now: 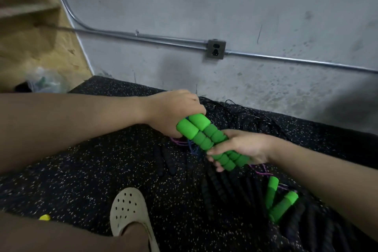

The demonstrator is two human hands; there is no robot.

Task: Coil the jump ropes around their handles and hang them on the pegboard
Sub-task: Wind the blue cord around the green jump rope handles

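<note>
Two green foam jump-rope handles [206, 136] lie side by side, held above the floor. My left hand [176, 108] grips their upper ends, fingers curled over the top. My right hand [243, 147] holds their lower ends, thumb on top and fingers wrapped beneath. Thin blue and purple cords [192, 147] hang below the handles. A second pair of green handles [278, 198] lies on the floor at lower right. Several black ribbed handles [210, 188] and dark cords [245, 118] sprawl across the floor. No pegboard is in view.
The floor is black speckled rubber matting [81, 170]. A grey concrete wall [225, 6] with metal conduit and an outlet box [215, 49] stands close ahead. A wooden panel [30, 37] is at left. My foot in a beige clog [128, 210] is at bottom centre.
</note>
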